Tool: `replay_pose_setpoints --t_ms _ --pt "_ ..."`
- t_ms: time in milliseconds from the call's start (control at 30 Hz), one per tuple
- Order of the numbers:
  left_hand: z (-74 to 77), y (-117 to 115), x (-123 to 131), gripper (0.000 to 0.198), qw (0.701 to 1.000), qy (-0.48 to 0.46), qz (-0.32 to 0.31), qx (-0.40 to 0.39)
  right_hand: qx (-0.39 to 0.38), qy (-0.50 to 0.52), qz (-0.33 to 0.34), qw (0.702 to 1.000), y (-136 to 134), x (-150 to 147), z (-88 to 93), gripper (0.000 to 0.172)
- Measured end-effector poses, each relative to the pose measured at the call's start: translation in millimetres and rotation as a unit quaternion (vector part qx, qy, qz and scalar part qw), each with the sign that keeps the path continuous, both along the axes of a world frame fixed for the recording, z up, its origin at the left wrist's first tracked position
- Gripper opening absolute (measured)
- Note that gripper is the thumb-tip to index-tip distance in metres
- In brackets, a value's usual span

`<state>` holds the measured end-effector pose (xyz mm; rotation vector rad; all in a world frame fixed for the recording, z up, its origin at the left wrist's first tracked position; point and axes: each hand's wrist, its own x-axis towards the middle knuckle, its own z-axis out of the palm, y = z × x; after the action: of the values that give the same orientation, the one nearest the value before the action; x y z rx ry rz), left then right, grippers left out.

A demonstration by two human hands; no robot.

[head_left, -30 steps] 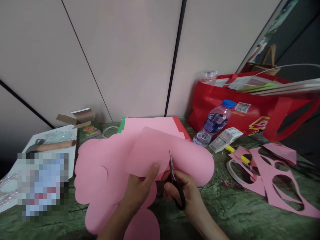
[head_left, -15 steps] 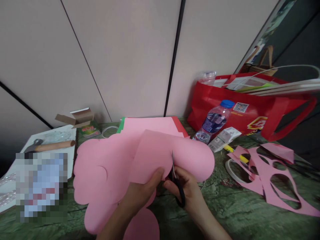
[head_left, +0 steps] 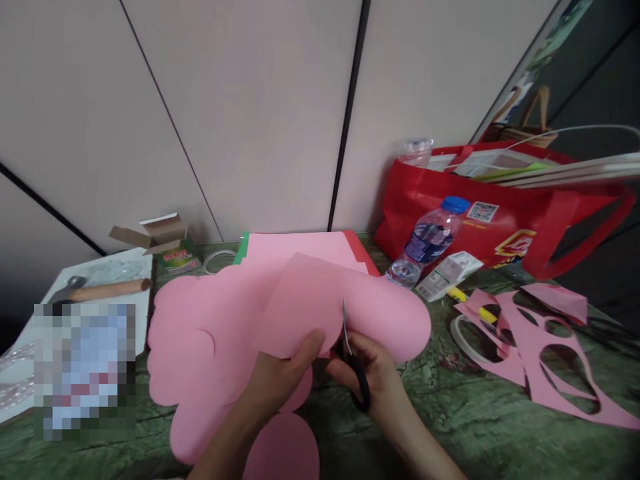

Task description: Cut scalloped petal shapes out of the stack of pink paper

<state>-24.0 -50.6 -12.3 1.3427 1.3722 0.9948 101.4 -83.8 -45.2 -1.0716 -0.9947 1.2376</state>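
Note:
A sheet of pink paper (head_left: 300,307) is pinched between the thumb and fingers of my left hand (head_left: 287,373). My right hand (head_left: 373,373) grips black-handled scissors (head_left: 356,373), their blades pointing away from me at the cut in the sheet. The right part of the sheet curls over in a wide bend. Beneath and to the left lies a cloud-shaped layer of pink paper (head_left: 190,353) with scalloped edges. A round pink piece (head_left: 283,450) rests nearest to me, between my forearms. Part of the left fingers is hidden under the sheet.
Behind lies a stack of coloured paper (head_left: 300,245). To the right are a water bottle (head_left: 425,240), a small white box (head_left: 449,275), a red bag (head_left: 450,193), pink offcuts (head_left: 540,360) and a tape roll (head_left: 473,343). At left sit a hammer (head_left: 107,290) and an opened box (head_left: 175,257).
The sheet and my left hand have shifted up slightly. My right hand stays nearly in place with the scissors at the cut.

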Motion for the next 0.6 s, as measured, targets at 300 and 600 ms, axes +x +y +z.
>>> replay_pose_setpoints --t_ms 300,600 --pt "-3.4 4.2 -3.7 0.034 0.999 0.008 -0.039 0.006 0.003 -0.016 0.001 1.000 0.3 0.7 -2.2 0.035" --pt "-5.8 6.1 -5.4 0.038 0.999 0.009 -0.046 0.027 -0.020 -0.015 -0.005 1.000 -0.7 1.1 5.0 0.035"
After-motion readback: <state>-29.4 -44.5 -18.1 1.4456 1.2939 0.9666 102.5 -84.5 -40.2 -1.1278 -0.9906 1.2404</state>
